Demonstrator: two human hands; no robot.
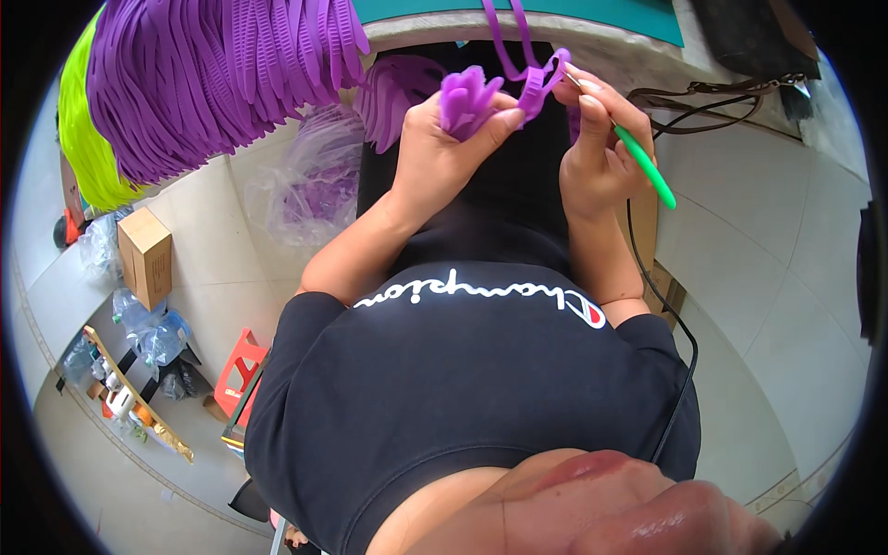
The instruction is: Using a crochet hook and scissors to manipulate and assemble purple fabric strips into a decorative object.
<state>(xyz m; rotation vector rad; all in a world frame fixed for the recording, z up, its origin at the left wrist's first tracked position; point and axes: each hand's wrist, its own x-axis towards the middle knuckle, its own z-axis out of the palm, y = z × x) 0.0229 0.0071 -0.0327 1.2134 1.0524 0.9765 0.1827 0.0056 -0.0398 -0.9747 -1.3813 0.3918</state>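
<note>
My left hand point(439, 153) is closed around a small bunch of purple rubber straps point(465, 100), pinched between thumb and fingers. From that grip a ribbed strap piece point(533, 92) reaches across to my right hand point(599, 129). My right hand grips a slim tool with a green handle point(647, 166) like a pen; its thin metal tip meets the strap's end near my fingertips. What shape the tip has is too small to tell. A longer purple strap point(499, 42) runs up from there over the table edge. Further purple straps point(398, 97) hang just left of my left hand.
A thick row of purple straps point(222, 83) hangs at upper left, beside yellow-green ones point(92, 129). Below lies a clear plastic bag point(310, 176). A cardboard box point(145, 254) and a red stool point(242, 370) stand on the left floor. A dark bag strap point(712, 92) hangs at right.
</note>
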